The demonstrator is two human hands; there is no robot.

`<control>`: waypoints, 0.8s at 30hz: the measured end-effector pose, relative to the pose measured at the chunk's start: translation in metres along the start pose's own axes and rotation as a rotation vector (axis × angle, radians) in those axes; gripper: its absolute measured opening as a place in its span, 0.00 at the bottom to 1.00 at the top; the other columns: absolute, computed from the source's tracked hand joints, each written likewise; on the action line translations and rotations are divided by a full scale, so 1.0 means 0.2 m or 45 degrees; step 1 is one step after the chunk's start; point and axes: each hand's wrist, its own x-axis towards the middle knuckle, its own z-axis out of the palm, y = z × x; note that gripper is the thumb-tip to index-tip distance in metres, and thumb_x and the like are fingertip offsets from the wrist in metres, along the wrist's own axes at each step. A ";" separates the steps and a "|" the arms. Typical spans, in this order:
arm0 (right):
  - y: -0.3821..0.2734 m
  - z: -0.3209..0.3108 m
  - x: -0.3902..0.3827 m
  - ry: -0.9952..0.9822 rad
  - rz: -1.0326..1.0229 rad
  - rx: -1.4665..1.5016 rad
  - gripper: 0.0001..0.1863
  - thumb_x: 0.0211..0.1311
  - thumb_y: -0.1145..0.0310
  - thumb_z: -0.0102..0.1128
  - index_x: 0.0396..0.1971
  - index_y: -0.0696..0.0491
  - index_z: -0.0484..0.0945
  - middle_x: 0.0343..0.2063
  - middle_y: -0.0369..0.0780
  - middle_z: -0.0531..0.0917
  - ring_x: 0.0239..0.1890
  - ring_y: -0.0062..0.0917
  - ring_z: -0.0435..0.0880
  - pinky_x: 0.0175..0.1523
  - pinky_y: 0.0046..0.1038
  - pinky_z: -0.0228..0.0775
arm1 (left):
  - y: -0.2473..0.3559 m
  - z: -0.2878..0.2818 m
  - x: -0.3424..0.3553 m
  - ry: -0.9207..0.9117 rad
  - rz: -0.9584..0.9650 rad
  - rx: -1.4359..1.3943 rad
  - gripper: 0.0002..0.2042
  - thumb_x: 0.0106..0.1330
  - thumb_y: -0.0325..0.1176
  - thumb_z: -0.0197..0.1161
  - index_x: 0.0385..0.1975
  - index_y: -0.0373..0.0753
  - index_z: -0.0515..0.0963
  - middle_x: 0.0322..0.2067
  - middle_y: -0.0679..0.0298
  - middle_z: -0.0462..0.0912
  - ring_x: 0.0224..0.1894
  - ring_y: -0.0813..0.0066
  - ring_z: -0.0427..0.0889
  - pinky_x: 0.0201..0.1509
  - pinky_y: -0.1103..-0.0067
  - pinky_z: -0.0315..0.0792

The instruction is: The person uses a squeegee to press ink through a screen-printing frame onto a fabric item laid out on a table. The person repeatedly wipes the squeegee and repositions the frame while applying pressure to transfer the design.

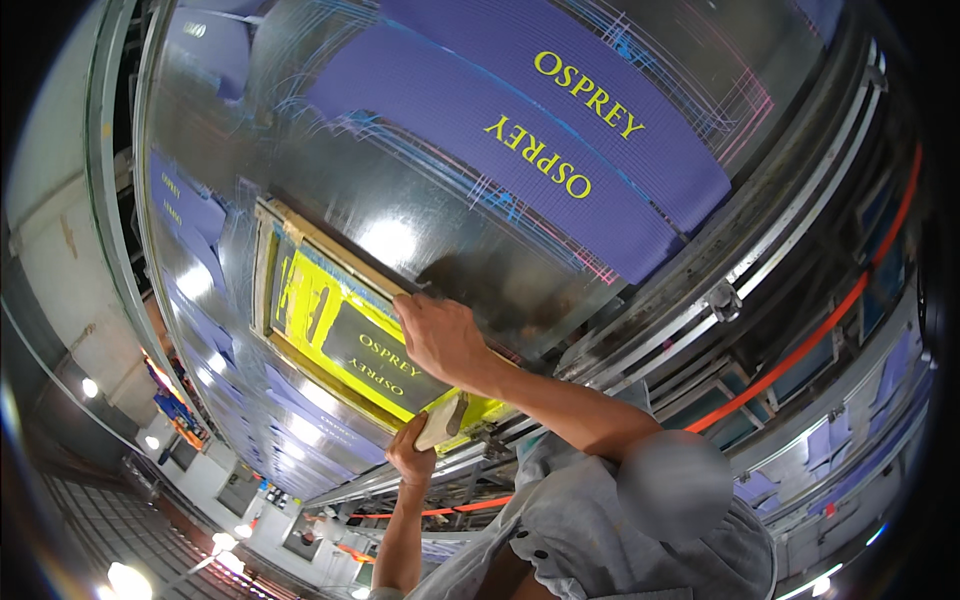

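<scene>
My left hand (410,452) is closed round the pale handle of a squeegee (441,421), which stands tilted at the near end of a printing screen. My right hand (442,338) grips the wooden edge of that screen frame (335,250), with the fingers curled over it. Bright yellow ink (305,300) is smeared inside the frame, round a dark mesh area (375,352) bearing two lines of lettering. The frame lies over a shiny metal table (400,190). What is under the mesh is hidden.
Purple fabric panels (430,85) with yellow printed lettering lie beyond the frame, and more panels (190,210) line the table to the left. Blue and pink marking lines cross the metal. A metal rail (790,235) and an orange-red hose (850,300) run along the right.
</scene>
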 end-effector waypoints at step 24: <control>-0.03 0.09 0.08 0.249 -0.441 -0.713 0.05 0.64 0.69 0.59 0.34 0.52 0.82 0.39 0.44 0.78 0.46 0.43 0.77 0.50 0.43 0.71 | -0.49 -0.08 0.28 0.243 -0.085 0.001 0.11 0.57 0.29 0.60 0.36 0.50 0.86 0.26 0.58 0.85 0.29 0.53 0.85 0.31 0.60 0.75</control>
